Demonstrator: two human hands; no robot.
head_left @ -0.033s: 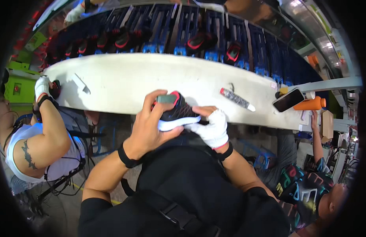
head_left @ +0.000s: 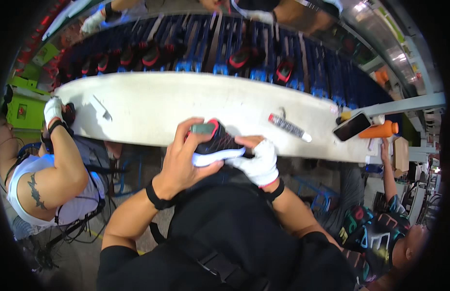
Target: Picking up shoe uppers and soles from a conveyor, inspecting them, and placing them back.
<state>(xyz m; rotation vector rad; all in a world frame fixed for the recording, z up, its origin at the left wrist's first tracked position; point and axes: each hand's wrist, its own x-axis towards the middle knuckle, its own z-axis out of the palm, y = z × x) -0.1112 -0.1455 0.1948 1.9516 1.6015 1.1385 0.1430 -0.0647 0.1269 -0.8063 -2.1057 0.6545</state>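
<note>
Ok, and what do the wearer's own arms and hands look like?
The left hand is bare. The right hand wears a white glove with a reddish cuff edge, leaving at least one digit uncovered. Each wrist has a black band. The black sleeves are short, leaving the forearms bare.

Bright tabletop (head_left: 162, 104), dark fisheye edges

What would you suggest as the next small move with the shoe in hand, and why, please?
I would probably tilt the shoe slightly to bring its underside into view: only the side of the white sole shows, and the left hand and gloved right hand hold opposite ends, so a small turn looks steady.
</note>
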